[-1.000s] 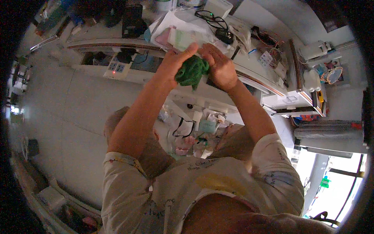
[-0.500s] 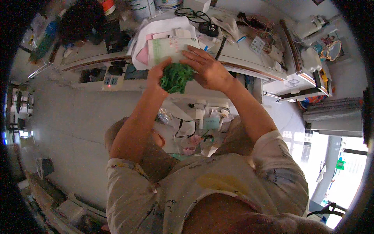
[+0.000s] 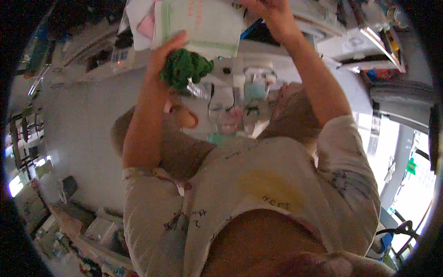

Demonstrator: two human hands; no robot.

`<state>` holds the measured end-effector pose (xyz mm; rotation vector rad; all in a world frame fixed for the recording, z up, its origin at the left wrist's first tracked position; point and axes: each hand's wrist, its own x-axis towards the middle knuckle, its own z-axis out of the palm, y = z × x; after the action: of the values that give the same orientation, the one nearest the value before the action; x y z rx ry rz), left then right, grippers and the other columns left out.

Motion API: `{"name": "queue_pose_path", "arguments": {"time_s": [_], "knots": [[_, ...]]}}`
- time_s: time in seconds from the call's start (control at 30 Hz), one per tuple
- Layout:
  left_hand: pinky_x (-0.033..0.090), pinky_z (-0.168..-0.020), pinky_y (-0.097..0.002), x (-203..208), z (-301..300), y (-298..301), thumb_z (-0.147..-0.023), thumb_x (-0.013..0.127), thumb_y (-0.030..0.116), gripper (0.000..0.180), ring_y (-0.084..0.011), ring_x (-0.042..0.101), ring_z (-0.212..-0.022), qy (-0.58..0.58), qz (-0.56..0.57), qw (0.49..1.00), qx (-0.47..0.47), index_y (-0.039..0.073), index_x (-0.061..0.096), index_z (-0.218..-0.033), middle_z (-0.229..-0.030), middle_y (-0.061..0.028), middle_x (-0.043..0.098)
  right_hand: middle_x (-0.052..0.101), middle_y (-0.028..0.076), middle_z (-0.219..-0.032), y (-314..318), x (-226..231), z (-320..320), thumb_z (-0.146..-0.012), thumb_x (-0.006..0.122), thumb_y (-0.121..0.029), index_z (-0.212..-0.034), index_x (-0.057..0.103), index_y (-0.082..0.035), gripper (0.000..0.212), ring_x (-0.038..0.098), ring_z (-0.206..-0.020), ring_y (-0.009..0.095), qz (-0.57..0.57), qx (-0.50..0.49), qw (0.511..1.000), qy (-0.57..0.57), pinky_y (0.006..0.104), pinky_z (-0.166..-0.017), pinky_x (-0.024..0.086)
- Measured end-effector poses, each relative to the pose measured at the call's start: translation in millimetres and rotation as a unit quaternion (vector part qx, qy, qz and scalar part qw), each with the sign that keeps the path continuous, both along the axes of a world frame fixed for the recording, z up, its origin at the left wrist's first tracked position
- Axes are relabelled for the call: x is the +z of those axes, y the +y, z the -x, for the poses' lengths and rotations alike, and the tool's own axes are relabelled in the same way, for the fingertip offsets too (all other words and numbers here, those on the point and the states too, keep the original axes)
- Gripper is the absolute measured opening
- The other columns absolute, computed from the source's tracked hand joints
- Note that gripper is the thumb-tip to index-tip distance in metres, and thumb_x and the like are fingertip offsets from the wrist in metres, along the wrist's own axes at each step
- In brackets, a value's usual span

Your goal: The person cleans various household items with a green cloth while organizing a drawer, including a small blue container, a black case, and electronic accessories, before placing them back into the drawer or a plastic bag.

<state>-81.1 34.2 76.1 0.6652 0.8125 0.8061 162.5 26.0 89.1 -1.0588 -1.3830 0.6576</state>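
My left hand [image 3: 168, 50] is closed around a crumpled bundle of green, stringy material [image 3: 189, 67] that hangs below the fingers. Its thumb side lies against a white cloth-like sheet [image 3: 212, 32] with green stripes and red print. At the top edge of the view is my right hand [image 3: 272, 11], close to the sheet's upper right part. That hand is blurred and partly cut off, so its grip does not show. Behind the sheet, on the left, are a pink piece [image 3: 146, 25] and more white material [image 3: 138, 39].
Below the hands, between my knees, stands a cluster of small items with a pale green box [image 3: 254, 91] and pink pieces [image 3: 230, 119]. A drawer unit [image 3: 355, 44] is at the right. On the left a device shows a small red light [image 3: 119, 62].
The view has tilted, so the desk sits higher in it. My right hand has moved away from the green bundle, up and to the right. The bundle stays in my left hand.
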Motion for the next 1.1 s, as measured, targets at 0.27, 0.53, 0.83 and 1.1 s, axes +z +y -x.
{"name": "queue_pose_path", "arguments": {"time_s": [0.27,0.53,0.83,1.1], "knots": [[0.05,-0.073,-0.0321,-42.6,5.4,-17.1,-0.077,0.064,0.018,0.04,-0.0204,0.06,-0.087,0.055,-0.072,0.991,-0.1,0.003,0.052,-0.111,-0.1,-0.0091,0.059,0.058,0.012,-0.096,-40.6,10.2,-9.2,-0.076,0.069,-0.018,-0.116,0.046,0.002,0.05,0.057,-0.08,0.019,0.175,0.049,0.983,0.034,0.0349,-0.067,0.048],[0.05,-0.074,-0.0292,-57.8,6.4,-62.3,-0.074,0.068,0.021,0.043,-0.0181,0.059,-0.087,0.18,-0.066,0.957,-0.216,0.006,0.052,-0.111,-0.1,-0.0058,0.059,0.055,0.013,-0.105,-84.5,-6.7,-35.0,-0.073,0.072,-0.02,-0.123,0.041,-0.001,0.062,0.056,-0.093,0.025,0.378,0.073,0.923,0.003,0.0403,-0.077,0.049],[0.043,-0.084,-0.0324,-30.1,-31.1,-100.3,-0.058,0.078,0.018,0.073,-0.0206,0.052,-0.097,0.323,-0.025,0.847,-0.422,0.01,0.045,-0.123,-0.107,-0.0067,0.051,0.052,0.011,-0.112,-132.0,-88.9,-54.4,-0.067,0.075,-0.022,-0.126,0.038,-0.006,0.071,0.053,-0.099,0.026,0.458,0.143,0.873,-0.086,0.0404,-0.084,0.045],[0.045,-0.082,-0.0317,-151.4,-41.0,-104.6,-0.073,0.069,0.023,0.048,-0.0184,0.056,-0.096,0.205,-0.136,0.894,-0.374,0.005,0.052,-0.115,-0.107,-0.0062,0.059,0.058,0.011,-0.103,-174.6,-158.3,-39.8,-0.065,0.074,-0.02,-0.121,0.042,-0.002,0.067,0.057,-0.089,0.023,0.509,0.14,0.848,-0.035,0.036,-0.078,0.048]]}}
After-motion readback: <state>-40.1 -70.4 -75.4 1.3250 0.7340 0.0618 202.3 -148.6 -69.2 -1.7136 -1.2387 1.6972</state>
